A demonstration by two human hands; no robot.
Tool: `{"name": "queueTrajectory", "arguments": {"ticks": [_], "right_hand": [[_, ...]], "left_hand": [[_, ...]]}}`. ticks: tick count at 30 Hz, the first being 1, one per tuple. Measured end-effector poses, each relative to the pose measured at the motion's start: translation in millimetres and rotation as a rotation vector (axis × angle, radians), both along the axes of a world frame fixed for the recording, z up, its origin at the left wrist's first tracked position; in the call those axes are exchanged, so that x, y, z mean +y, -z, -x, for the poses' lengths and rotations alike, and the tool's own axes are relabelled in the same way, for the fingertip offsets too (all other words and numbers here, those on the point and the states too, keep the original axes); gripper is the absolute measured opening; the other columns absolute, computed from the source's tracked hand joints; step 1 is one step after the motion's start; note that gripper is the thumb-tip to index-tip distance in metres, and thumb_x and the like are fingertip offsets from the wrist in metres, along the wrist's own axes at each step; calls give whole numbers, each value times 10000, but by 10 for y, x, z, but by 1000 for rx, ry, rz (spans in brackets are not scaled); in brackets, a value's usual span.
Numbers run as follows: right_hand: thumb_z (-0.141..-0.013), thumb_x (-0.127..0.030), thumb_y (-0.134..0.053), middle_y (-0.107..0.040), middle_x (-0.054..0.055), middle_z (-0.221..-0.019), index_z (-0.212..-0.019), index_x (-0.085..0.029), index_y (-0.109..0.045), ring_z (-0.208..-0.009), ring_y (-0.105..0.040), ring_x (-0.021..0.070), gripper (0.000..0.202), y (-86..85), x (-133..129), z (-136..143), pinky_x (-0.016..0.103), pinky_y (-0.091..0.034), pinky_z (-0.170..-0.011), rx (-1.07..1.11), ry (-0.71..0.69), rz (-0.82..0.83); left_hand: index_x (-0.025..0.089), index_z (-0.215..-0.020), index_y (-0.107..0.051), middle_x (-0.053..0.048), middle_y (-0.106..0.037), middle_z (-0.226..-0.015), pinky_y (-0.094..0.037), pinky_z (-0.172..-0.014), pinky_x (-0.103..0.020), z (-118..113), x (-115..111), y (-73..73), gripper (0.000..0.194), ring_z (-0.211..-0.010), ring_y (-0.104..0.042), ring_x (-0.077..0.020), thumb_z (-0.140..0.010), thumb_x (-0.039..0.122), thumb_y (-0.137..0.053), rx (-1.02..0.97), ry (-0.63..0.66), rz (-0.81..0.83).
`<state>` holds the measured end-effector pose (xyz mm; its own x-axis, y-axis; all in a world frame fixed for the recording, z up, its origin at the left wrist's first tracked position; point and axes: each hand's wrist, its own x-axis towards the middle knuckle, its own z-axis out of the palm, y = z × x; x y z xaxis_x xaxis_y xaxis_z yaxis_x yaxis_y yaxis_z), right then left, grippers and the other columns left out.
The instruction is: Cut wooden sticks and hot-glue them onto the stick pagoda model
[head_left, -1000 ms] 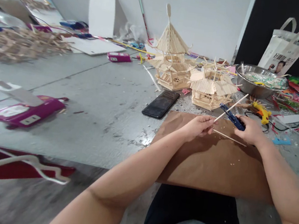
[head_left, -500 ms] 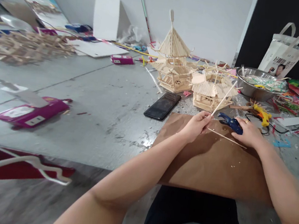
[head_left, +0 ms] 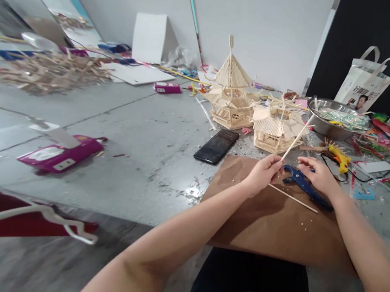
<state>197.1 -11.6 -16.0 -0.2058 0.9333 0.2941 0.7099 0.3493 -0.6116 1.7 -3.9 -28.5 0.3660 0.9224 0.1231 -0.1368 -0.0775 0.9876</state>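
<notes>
My left hand is closed around the lower end of a thin wooden stick, which slants up and to the right. My right hand hovers at a blue-handled cutter, fingers apart and bent, not wrapped round it. The cutter lies on brown paper, its jaws toward my left hand; part of it is hidden by my right hand. A second wooden stick rests on the paper just below both hands.
A black phone lies left of the paper. Behind stand two wooden-stick pavilion models. To the right are a yellow glue gun, a metal bowl and clutter. Purple power strips lie leftward, with a stick pile.
My right hand has let go of the blue cutter, which now lies on the paper. The left hand still holds its stick. The whole view has shifted slightly.
</notes>
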Motion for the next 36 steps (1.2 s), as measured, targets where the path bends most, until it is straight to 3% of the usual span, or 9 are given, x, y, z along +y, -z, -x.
{"name": "queueTrajectory", "arguments": {"ticks": [3, 7, 12, 15, 18, 22, 25, 30, 36], "right_hand": [[-786, -457, -533, -683, 55, -864, -1005, -162, -642, -744, -633, 161, 383, -247, 41, 196, 323, -511, -727, 286, -28, 84], [-680, -522, -633, -607, -5, -601, -769, -160, -646, -542, -550, 115, 374, -486, 184, 338, 264, -473, -541, 457, -67, 143], [-676, -525, -653, -593, -12, -595, -705, -180, -591, -518, -558, 94, 351, -896, 554, 287, 240, -475, -511, 565, 3, 10], [-732, -510, -614, -615, -1, -673, -748, -200, -557, -584, -614, 109, 315, -1208, 913, 277, 254, -512, -560, 586, 30, -146], [-782, -535, -541, -628, 19, -717, -782, -213, -531, -632, -645, 132, 322, -1411, 1312, 351, 254, -516, -546, 541, 62, -234], [-802, -539, -509, -642, 41, -745, -821, -205, -531, -684, -672, 176, 335, -1443, 1740, 507, 261, -517, -522, 461, 73, -239], [-814, -528, -498, -643, 41, -714, -845, -201, -539, -646, -670, 181, 331, -1390, 1917, 588, 264, -511, -497, 403, 71, -241], [-844, -506, -462, -649, 49, -749, -904, -198, -562, -646, -666, 179, 329, -1325, 1999, 645, 282, -522, -528, 281, 67, -232], [-860, -488, -445, -646, 62, -783, -940, -190, -578, -624, -654, 175, 335, -1291, 2010, 673, 301, -526, -535, 189, 65, -246]], "left_hand": [[151, -816, -495, 43, -557, -590, -297, -404, -167, -57, 4, -117, 107, -392, -390, -33, -849, 252, -476, 46, 52, -41], [149, -852, -504, 29, -558, -616, -313, -428, -189, -102, 101, -270, 111, -411, -383, -51, -867, 227, -426, 121, 116, -113], [152, -896, -555, -17, -609, -744, -393, -594, -225, -105, 337, -404, 147, -613, -512, -104, -856, 262, -467, 301, -133, -366], [149, -952, -576, -69, -634, -887, -426, -716, -283, -83, 461, -477, 191, -780, -561, -160, -857, 280, -475, 472, -277, -567], [148, -932, -587, -95, -635, -952, -436, -806, -338, -58, 568, -532, 175, -901, -560, -203, -866, 247, -458, 588, -348, -771], [144, -903, -599, -81, -644, -925, -454, -805, -338, -53, 693, -589, 174, -887, -556, -203, -875, 218, -445, 661, -349, -989], [137, -896, -606, -78, -646, -934, -459, -799, -336, -66, 770, -642, 167, -880, -556, -205, -867, 212, -460, 724, -350, -1066], [127, -933, -613, -97, -632, -992, -457, -825, -369, -68, 871, -683, 193, -925, -549, -232, -856, 236, -473, 805, -372, -1043], [116, -982, -605, -114, -618, -1050, -448, -859, -385, -21, 913, -616, 215, -979, -533, -245, -851, 232, -481, 852, -352, -1015]]}}
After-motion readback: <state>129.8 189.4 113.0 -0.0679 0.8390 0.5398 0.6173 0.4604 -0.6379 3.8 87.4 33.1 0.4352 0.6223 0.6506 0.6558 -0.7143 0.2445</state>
